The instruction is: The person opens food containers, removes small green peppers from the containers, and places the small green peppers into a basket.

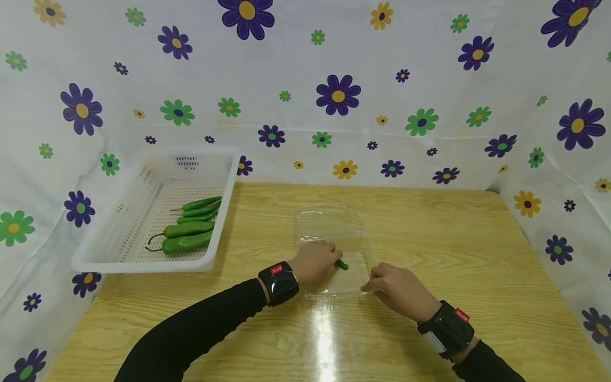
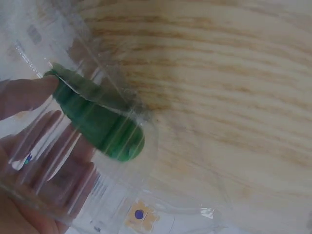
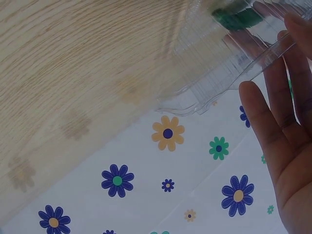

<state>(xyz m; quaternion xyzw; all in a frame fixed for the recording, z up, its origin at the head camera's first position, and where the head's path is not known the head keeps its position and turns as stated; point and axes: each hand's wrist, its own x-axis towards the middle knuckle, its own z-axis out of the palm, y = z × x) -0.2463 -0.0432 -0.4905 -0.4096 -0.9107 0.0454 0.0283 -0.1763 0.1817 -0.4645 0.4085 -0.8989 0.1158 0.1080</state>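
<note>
A clear plastic clamshell box [image 1: 355, 278] lies open on the table, its lid [image 1: 329, 220] tilted back on the far side. My left hand [image 1: 314, 262] reaches into it and holds a green chili pepper [image 1: 341, 263] low over the box's base. In the left wrist view the thumb lies at one end of the pepper [image 2: 100, 122], seen through the clear plastic. My right hand [image 1: 401, 289] pinches the near right corner of the box with thumb and fingers. The right wrist view shows the box's ridged wall [image 3: 209, 78] beside those fingers.
To the left stands a white perforated plastic basket [image 1: 143, 267] with several green chili peppers [image 1: 188, 229] along its right side. The wooden table [image 1: 444, 228] is bordered at the back and sides by a flower-patterned cloth [image 1: 286, 63].
</note>
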